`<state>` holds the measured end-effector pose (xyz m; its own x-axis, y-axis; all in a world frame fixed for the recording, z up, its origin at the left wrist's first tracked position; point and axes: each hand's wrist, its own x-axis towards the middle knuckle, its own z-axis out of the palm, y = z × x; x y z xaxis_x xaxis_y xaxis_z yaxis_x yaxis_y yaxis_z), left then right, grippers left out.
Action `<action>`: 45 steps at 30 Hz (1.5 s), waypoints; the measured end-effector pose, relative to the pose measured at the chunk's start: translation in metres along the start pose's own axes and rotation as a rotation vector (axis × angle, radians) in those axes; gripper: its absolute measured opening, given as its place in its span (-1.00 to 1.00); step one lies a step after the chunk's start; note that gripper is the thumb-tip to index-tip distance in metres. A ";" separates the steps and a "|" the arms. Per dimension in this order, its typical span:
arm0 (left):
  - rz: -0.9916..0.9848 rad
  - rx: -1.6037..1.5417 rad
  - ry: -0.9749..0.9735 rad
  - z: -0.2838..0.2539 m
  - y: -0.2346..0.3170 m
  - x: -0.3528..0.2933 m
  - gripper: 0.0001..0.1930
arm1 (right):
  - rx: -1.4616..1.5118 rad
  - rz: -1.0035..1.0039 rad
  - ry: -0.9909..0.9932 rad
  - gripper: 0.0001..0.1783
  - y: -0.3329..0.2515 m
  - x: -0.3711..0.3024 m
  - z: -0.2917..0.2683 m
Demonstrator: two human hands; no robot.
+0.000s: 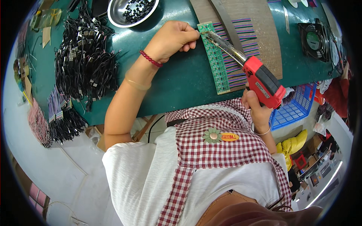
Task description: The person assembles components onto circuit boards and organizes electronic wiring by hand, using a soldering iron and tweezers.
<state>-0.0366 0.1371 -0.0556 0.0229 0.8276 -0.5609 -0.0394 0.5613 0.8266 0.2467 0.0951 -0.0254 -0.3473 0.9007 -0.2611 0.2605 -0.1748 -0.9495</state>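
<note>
Left hand [175, 39] pinched, contents unclear; right hand [258, 110] apart, clamped on red soldering gun [264, 80]. Green circuit-board panel [215, 62] just right of left hand. Gun slip could burn fingers, bridge joints.

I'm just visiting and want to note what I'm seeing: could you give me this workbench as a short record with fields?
Left hand: pinched at the upper end of a long green circuit board; anything held is too small to tell
Right hand: grips a red-and-black gun-shaped tool, its tip at that end
Beside board: multicoloured wires on a flat brown sheet
Upper left: round silver metal bowl of small black parts
Left: heap of black cables
Right: square black fan
</note>
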 end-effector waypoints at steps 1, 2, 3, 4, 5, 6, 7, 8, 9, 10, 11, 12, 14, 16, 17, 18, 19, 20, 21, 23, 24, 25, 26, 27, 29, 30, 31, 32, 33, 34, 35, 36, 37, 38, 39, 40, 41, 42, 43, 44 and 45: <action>0.003 -0.002 -0.015 -0.001 -0.001 0.002 -0.86 | 0.000 -0.001 -0.003 -0.71 -0.001 -0.001 0.000; 0.005 -0.005 -0.031 -0.002 -0.001 0.003 -0.85 | 0.015 0.019 0.008 -0.71 -0.002 -0.002 0.000; 0.006 -0.004 -0.028 -0.002 -0.001 0.002 -0.85 | 0.029 0.038 0.019 -0.72 -0.002 -0.002 0.000; 0.004 -0.005 -0.028 -0.002 -0.001 0.002 -0.85 | 0.029 0.037 0.018 -0.72 -0.001 -0.003 0.000; 0.002 -0.006 -0.028 -0.003 -0.001 0.002 -0.85 | 0.064 0.024 0.030 -0.71 0.000 -0.003 0.000; 0.003 -0.006 -0.027 -0.002 0.000 0.002 -0.85 | 0.099 0.011 0.042 -0.69 0.001 -0.003 0.000; -0.004 -0.002 -0.018 0.000 0.000 0.000 -0.85 | 0.100 0.008 0.042 -0.69 -0.001 -0.002 0.000; -0.011 0.002 -0.010 0.000 0.001 0.000 -0.83 | 0.124 0.017 0.036 -0.67 -0.006 0.000 0.001; -0.009 0.003 -0.009 0.000 0.001 -0.001 -0.83 | 0.148 0.027 0.030 -0.65 -0.010 0.001 0.001; -0.005 0.003 -0.012 0.001 0.000 0.000 -0.83 | 0.149 0.023 0.031 -0.65 -0.011 0.002 0.001; -0.002 0.003 -0.014 0.001 0.000 0.000 -0.83 | 0.149 0.008 0.032 -0.63 -0.012 0.003 0.001; 0.000 0.005 -0.015 0.001 0.000 0.001 -0.83 | 0.149 -0.007 0.033 -0.61 -0.012 0.003 0.001; -0.008 0.007 -0.011 0.001 0.001 0.000 -0.84 | 0.170 -0.004 0.039 -0.61 -0.014 0.003 0.003; -0.010 0.016 -0.005 0.001 0.003 -0.001 -0.84 | 0.189 0.001 0.049 -0.60 -0.013 0.002 0.002; -0.014 0.022 0.000 0.002 0.004 -0.002 -0.84 | 0.187 0.012 0.055 -0.61 -0.012 0.001 0.002; -0.014 0.024 -0.004 0.002 0.003 -0.002 -0.84 | 0.185 0.023 0.060 -0.61 -0.010 -0.001 0.001; -0.014 0.027 -0.008 0.002 0.004 -0.002 -0.85 | 0.188 0.021 0.064 -0.61 -0.010 -0.001 0.001; -0.015 0.030 -0.012 0.001 0.005 -0.002 -0.85 | 0.198 0.013 0.059 -0.61 -0.010 -0.001 0.000; -0.015 0.033 -0.014 0.001 0.004 -0.002 -0.85 | 0.208 0.006 0.053 -0.61 -0.009 -0.002 0.000; 0.012 0.053 -0.035 -0.002 0.003 -0.004 -0.84 | 0.216 -0.006 0.053 -0.60 -0.009 -0.002 -0.001; 0.013 0.055 -0.035 -0.004 0.004 -0.007 -0.84 | 0.223 -0.013 0.050 -0.60 -0.008 -0.003 -0.002; 0.023 0.095 -0.048 -0.006 0.007 -0.010 -0.81 | 0.224 -0.016 0.052 -0.60 -0.010 -0.003 -0.003; 0.031 0.135 -0.061 -0.009 0.011 -0.014 -0.77 | 0.240 -0.020 0.055 -0.59 -0.011 -0.003 -0.004; 0.062 0.234 -0.016 -0.015 0.017 -0.019 -0.73 | 0.255 -0.023 0.058 -0.58 -0.012 -0.003 -0.005; 0.224 0.494 0.289 -0.033 0.026 -0.018 -0.77 | 0.290 -0.056 0.046 -0.57 -0.012 0.000 -0.009; 0.289 0.638 0.490 -0.045 0.029 -0.013 -0.79 | 0.324 -0.080 0.034 -0.56 -0.011 0.003 -0.010; 0.421 0.950 0.673 -0.058 0.027 -0.002 -0.80 | 0.320 -0.084 0.038 -0.56 -0.013 0.004 -0.010; 0.545 1.267 0.865 -0.073 0.022 0.006 -0.81 | 0.349 -0.070 0.050 -0.55 -0.017 0.007 -0.008; 0.571 1.327 0.889 -0.088 0.015 0.010 -0.81 | 0.384 -0.056 0.054 -0.54 -0.020 0.010 -0.004; 0.579 1.324 0.892 -0.093 0.014 0.015 -0.81 | 0.381 -0.062 0.057 -0.54 -0.021 0.010 -0.005; 0.480 1.317 0.768 -0.099 0.015 0.019 -0.81 | 0.371 -0.071 0.059 -0.54 -0.022 0.010 -0.005; 0.386 1.306 0.647 -0.103 0.017 0.020 -0.81 | 0.362 -0.084 0.061 -0.55 -0.025 0.010 -0.005; 0.359 1.259 0.607 -0.102 0.021 0.023 -0.84 | 0.356 -0.107 0.076 -0.55 -0.028 0.007 -0.006; 0.402 1.269 0.626 -0.099 0.024 0.024 -0.86 | 0.343 -0.072 0.093 -0.56 -0.028 0.006 -0.007; 0.407 1.266 0.656 -0.098 0.023 0.024 -0.87 | 0.332 -0.043 0.113 -0.56 -0.028 0.004 -0.009; 0.453 1.316 0.669 -0.099 0.021 0.022 -0.86 | 0.357 -0.040 0.102 -0.58 -0.026 0.004 -0.011; 0.539 1.293 0.710 -0.093 0.022 0.019 -0.85 | 0.360 -0.031 0.119 -0.59 -0.024 0.004 -0.013; 0.437 1.250 0.694 -0.091 0.024 0.014 -0.85 | 0.434 -0.001 0.141 -0.68 -0.021 0.005 -0.015; 0.471 1.129 0.727 -0.092 0.017 0.013 -0.85 | 0.422 -0.016 0.154 -0.70 -0.024 0.007 -0.015; 0.455 1.142 0.768 -0.096 0.015 0.007 -0.89 | 0.459 -0.015 0.144 -0.70 -0.023 0.008 -0.015; 0.457 1.061 0.779 -0.095 0.017 0.002 -0.91 | 0.466 -0.020 0.134 -0.71 -0.024 0.010 -0.015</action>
<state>-0.1318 0.1477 -0.0471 -0.3561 0.9181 0.1741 0.8832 0.2698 0.3835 0.2504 0.1137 -0.0028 -0.2208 0.9438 -0.2459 -0.1869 -0.2884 -0.9391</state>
